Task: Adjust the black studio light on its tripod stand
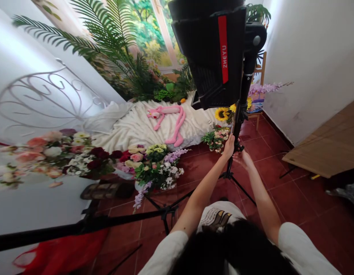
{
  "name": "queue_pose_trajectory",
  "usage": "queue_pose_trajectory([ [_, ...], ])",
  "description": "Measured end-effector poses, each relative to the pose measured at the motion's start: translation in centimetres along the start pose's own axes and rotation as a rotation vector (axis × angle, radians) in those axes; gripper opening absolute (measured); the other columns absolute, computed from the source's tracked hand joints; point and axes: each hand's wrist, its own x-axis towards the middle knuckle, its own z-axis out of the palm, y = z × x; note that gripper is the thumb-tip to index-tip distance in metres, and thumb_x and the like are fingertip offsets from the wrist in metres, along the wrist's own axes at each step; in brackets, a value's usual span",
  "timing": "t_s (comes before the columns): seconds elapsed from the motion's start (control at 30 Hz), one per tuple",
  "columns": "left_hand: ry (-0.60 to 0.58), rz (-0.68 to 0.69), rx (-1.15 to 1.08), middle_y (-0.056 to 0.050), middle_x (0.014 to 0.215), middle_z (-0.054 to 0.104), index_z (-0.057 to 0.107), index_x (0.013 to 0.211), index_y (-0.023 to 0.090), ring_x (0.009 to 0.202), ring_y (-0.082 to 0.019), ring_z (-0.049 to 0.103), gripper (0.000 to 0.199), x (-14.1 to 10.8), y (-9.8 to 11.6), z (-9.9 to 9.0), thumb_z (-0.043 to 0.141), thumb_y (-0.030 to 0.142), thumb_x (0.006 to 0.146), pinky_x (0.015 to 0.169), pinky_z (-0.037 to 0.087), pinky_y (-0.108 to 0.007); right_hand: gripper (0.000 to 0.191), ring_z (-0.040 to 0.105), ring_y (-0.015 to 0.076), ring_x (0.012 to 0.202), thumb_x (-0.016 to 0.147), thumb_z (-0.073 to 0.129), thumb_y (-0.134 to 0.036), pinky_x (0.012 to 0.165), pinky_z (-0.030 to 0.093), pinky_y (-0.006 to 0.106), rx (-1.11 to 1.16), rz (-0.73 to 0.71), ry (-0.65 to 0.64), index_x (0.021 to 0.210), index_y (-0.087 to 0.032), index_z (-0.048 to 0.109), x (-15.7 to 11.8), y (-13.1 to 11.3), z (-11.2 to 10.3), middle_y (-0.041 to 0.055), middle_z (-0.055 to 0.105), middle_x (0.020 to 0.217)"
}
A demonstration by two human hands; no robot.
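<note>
In front of me stands a black light stand [246,86] carrying a black studio light [207,65] with a red "ZHEYU" stripe. My left hand [229,147] is closed around the stand's pole below the light. Slightly lower and to the right, my right hand [243,159] has its fingers bent at a small black knob [239,146] on the pole; the fingertips are partly hidden. Under both hands, the stand's legs [228,175] spread over the red tiled floor.
Behind the stand, a pink plush toy [168,114] lies on a cream blanket [128,126]. Artificial flowers [154,164] fill the left front. Another black stand [122,219] crosses the lower left, above red fabric [65,250]. A brown board [322,141] leans at right.
</note>
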Motion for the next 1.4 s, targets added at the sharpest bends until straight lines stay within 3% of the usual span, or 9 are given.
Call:
queue_pose_trajectory([
  [0.23, -0.042, 0.163, 0.155, -0.005, 0.087, 0.065, 0.063, 0.102, 0.017, 0.078, -0.014, 0.06, 0.061, 0.3, -1.0, -0.3, 0.038, 0.072, 0.089, 0.082, 0.051, -0.028, 0.045, 0.062, 0.0122, 0.048, 0.104, 0.031, -0.04, 0.06, 0.055, 0.024, 0.032, 0.186, -0.075, 0.072, -0.02, 0.054, 0.2, -0.2, 0.5, 0.0024, 0.066, 0.056],
  [0.4, -0.02, 0.162, 0.15, -0.005, 0.09, 0.065, 0.061, 0.1, 0.017, 0.083, -0.015, 0.061, 0.058, 0.6, -1.6, -0.3, 0.039, 0.069, 0.09, 0.085, 0.051, -0.029, 0.044, 0.061, 0.0108, 0.044, 0.104, 0.033, -0.039, 0.049, 0.05, 0.02, 0.16, 0.292, -0.131, 0.072, -0.02, 0.056, -0.5, -1.7, 0.7, 0.002, 0.067, 0.056],
  [0.53, 0.013, 0.162, 0.156, -0.006, 0.09, 0.063, 0.059, 0.097, 0.016, 0.082, -0.015, 0.061, 0.058, 0.6, -2.0, -0.2, 0.041, 0.07, 0.088, 0.084, 0.051, -0.03, 0.048, 0.068, 0.0127, 0.053, 0.104, 0.03, -0.045, 0.057, 0.057, 0.022, 0.307, 0.291, -0.214, 0.081, -0.018, 0.062, -1.5, -3.4, 0.9, 0.0043, 0.071, 0.062],
  [0.63, 0.013, 0.147, 0.164, -0.006, 0.09, 0.064, 0.059, 0.095, 0.016, 0.082, -0.015, 0.061, 0.057, 0.6, -2.1, -0.3, 0.041, 0.07, 0.088, 0.083, 0.052, -0.03, 0.052, 0.069, 0.015, 0.054, 0.102, 0.03, -0.052, 0.057, 0.059, 0.025, 0.264, 0.269, -0.22, 0.083, -0.016, 0.063, -2.0, -4.1, 0.8, 0.0078, 0.072, 0.063],
  [0.73, 0.011, 0.146, 0.158, -0.005, 0.088, 0.064, 0.059, 0.095, 0.017, 0.079, -0.015, 0.061, 0.057, 0.5, -2.2, -0.3, 0.041, 0.071, 0.088, 0.081, 0.052, -0.029, 0.045, 0.068, 0.0138, 0.051, 0.102, 0.037, -0.048, 0.055, 0.058, 0.023, 0.26, 0.314, -0.266, 0.083, -0.015, 0.062, -2.0, -4.2, 0.3, 0.0066, 0.071, 0.061],
  [0.97, 0.004, 0.191, 0.156, -0.005, 0.087, 0.062, 0.058, 0.092, 0.018, 0.081, -0.015, 0.059, 0.06, 0.3, -2.0, -0.3, 0.04, 0.074, 0.086, 0.083, 0.05, -0.03, 0.033, 0.065, 0.0041, 0.055, 0.102, 0.043, -0.033, 0.058, 0.055, 0.011, 0.672, 0.417, -0.568, 0.076, -0.02, 0.058, -1.8, -3.4, -0.7, -0.0047, 0.068, 0.062],
  [1.07, 0.006, 0.185, 0.167, -0.005, 0.087, 0.062, 0.058, 0.092, 0.018, 0.081, -0.015, 0.059, 0.061, 0.2, -1.9, -0.3, 0.039, 0.076, 0.085, 0.083, 0.049, -0.03, 0.028, 0.065, 0.0022, 0.057, 0.1, 0.045, -0.022, 0.061, 0.054, 0.008, 0.861, 0.437, -0.626, 0.075, -0.02, 0.058, -1.6, -3.2, -0.7, -0.0063, 0.068, 0.063],
  [1.23, 0.084, 0.158, 0.147, -0.005, 0.086, 0.063, 0.057, 0.091, 0.017, 0.079, -0.015, 0.059, 0.065, 0.2, -2.3, 0.2, 0.04, 0.079, 0.081, 0.081, 0.05, -0.03, 0.024, 0.067, 0.003, 0.06, 0.094, 0.046, -0.01, 0.061, 0.057, 0.01, 0.8, 0.361, -0.577, 0.08, -0.018, 0.063, -1.8, -3.8, -0.5, -0.0043, 0.071, 0.069],
  [1.4, 0.122, 0.149, 0.138, -0.004, 0.082, 0.063, 0.058, 0.089, 0.018, 0.072, -0.013, 0.058, 0.064, 0.0, -2.4, 0.5, 0.042, 0.079, 0.081, 0.074, 0.05, -0.028, 0.028, 0.067, 0.0051, 0.056, 0.095, 0.044, -0.009, 0.059, 0.057, 0.011, 0.48, 0.239, -0.356, 0.078, -0.017, 0.065, -2.0, -4.4, -0.1, -0.0013, 0.072, 0.068],
])
